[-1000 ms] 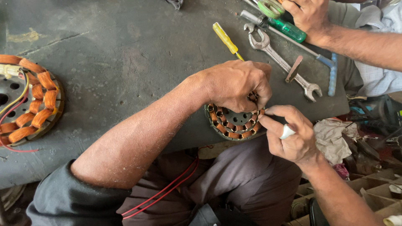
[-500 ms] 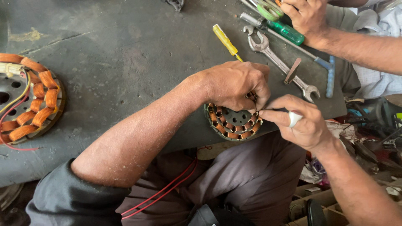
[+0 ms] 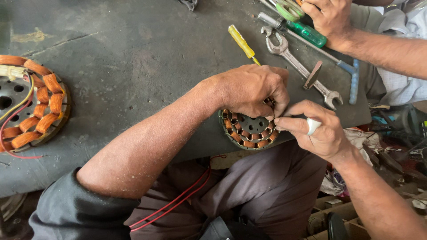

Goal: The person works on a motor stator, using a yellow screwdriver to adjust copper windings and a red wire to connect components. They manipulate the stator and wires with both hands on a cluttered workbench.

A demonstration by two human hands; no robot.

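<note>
Small wound stator (image 3: 249, 131) at the bench (image 3: 133, 66) front edge.
Left hand (image 3: 253, 91) clamps its rigid, heavy-looking rim; right hand (image 3: 318, 131) pinches a fragile copper coil.

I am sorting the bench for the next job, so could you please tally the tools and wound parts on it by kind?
Copper-wound stators: 2, one under the hands, one at the left edge
Screwdrivers: 2, yellow-handled, green-handled
Spanners: 1
Blue-handled tools: 1
Total: 6
</note>
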